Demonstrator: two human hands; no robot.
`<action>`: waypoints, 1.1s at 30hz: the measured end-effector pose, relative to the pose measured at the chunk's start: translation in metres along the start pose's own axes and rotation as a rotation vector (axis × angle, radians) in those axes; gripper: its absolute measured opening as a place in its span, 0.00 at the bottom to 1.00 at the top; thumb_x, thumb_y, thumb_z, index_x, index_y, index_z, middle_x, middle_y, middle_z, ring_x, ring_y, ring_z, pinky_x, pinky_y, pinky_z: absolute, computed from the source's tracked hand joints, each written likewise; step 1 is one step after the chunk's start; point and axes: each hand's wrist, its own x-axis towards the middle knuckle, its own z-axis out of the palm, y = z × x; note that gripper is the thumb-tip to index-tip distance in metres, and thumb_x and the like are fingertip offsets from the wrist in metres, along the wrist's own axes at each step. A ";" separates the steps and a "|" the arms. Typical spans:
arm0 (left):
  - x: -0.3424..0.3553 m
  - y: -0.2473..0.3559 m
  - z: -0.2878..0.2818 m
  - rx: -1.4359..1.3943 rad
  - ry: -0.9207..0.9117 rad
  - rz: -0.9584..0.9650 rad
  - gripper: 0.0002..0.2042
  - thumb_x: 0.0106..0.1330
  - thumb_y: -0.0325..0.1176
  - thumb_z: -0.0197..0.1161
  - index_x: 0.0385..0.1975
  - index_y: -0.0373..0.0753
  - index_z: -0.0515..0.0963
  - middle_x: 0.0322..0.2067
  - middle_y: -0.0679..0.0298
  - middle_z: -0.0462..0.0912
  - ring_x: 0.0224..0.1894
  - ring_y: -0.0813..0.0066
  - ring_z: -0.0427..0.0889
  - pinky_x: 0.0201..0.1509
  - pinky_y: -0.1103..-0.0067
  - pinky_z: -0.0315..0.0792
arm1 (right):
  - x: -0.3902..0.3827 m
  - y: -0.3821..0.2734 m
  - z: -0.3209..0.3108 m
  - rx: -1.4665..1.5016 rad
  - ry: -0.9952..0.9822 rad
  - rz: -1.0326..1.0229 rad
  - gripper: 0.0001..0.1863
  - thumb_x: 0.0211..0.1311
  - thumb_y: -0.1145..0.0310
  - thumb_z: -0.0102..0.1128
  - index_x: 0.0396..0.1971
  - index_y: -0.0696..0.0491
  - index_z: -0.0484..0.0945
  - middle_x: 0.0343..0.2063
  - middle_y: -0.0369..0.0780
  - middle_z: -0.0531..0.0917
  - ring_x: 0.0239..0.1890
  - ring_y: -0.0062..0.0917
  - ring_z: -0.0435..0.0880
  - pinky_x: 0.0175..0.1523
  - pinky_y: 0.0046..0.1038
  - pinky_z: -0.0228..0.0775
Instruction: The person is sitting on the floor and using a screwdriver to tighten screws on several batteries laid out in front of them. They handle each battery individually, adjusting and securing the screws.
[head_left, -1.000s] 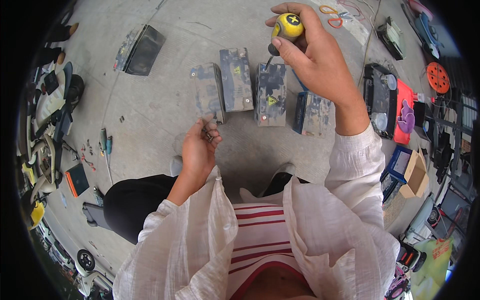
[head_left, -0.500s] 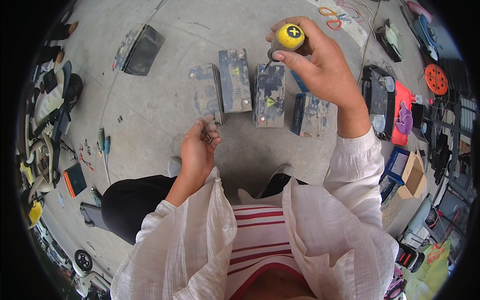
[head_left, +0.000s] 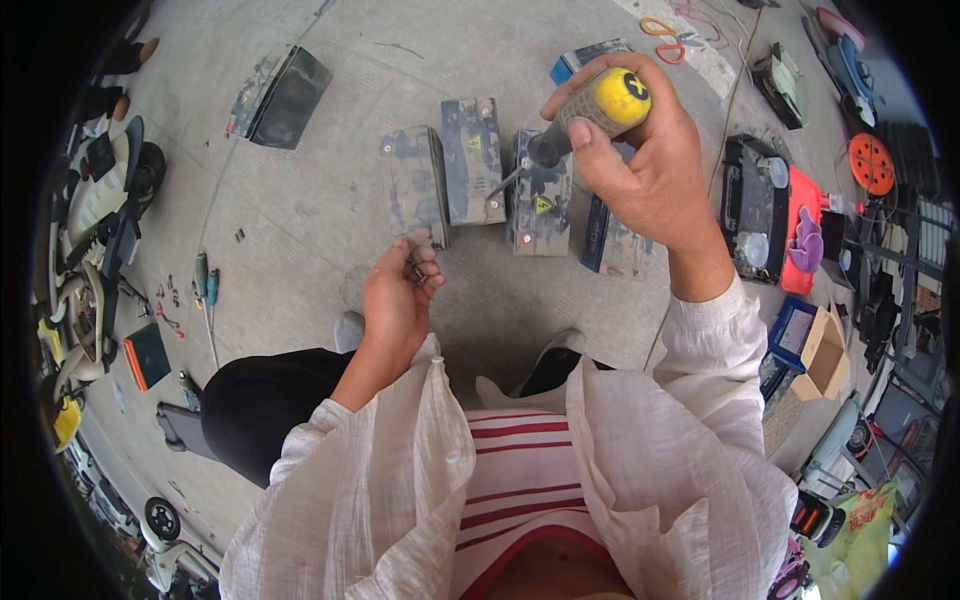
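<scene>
My right hand (head_left: 650,170) grips a yellow-and-grey screwdriver (head_left: 590,115), its shaft slanting down-left to the lower terminal end of a dusty battery (head_left: 472,165); I cannot tell if it touches. Another dusty battery (head_left: 540,215) with a yellow warning label stands just right of it, and a third (head_left: 408,175) to its left. My left hand (head_left: 400,285), fingers curled around small metal pieces like screws or bolts, is by the left battery's lower end. A further battery (head_left: 620,245) is partly hidden under my right hand.
A separate battery (head_left: 280,95) lies upper left. Loose tools (head_left: 208,290) lie left, with scooters (head_left: 110,220) beyond. Orange-handled scissors (head_left: 667,35) are at the top; an open red-and-black toolbox (head_left: 760,200) and cardboard box (head_left: 825,355) are right. Someone's feet (head_left: 125,70) show at upper left.
My right hand has moved down and right and tilted the screwdriver, shifting its tip from the right battery's upper terminal toward the middle battery's lower end. My left hand is nearly unchanged.
</scene>
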 end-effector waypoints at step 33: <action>-0.004 -0.003 0.005 0.019 0.000 -0.014 0.18 0.80 0.37 0.43 0.53 0.30 0.75 0.33 0.65 0.78 0.34 0.78 0.75 0.41 0.79 0.76 | -0.007 0.008 0.001 -0.042 -0.291 -0.280 0.25 0.52 0.74 0.60 0.53 0.48 0.71 0.34 0.38 0.83 0.35 0.31 0.84 0.39 0.33 0.75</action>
